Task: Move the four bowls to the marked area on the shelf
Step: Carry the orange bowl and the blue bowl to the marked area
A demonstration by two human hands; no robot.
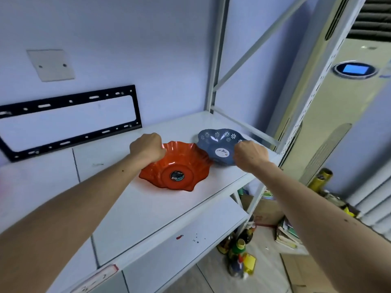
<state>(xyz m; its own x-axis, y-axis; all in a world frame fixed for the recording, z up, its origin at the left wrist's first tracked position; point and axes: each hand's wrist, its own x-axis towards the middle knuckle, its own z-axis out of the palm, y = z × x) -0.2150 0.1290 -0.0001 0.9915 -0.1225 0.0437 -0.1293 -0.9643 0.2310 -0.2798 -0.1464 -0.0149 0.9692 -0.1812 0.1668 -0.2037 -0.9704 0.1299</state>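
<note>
An orange-red wavy-rimmed bowl (pixel 179 166) sits on the white shelf (pixel 148 208), a round sticker at its centre. My left hand (pixel 147 148) grips its far left rim. To the right a blue-grey bowl (pixel 218 142) with white flower prints touches the orange bowl's edge. My right hand (pixel 250 154) is closed on the blue bowl's near right rim. Thin dark lines (pixel 76 166) drawn on the shelf run to the left of the bowls. No other bowls are in view.
White shelf uprights and a diagonal brace (pixel 218 60) rise behind the blue bowl. A black metal bracket (pixel 69 121) hangs on the wall at left. A tall air conditioner (pixel 338 102) stands right. Bottles (pixel 239 256), books and boxes lie on the floor below.
</note>
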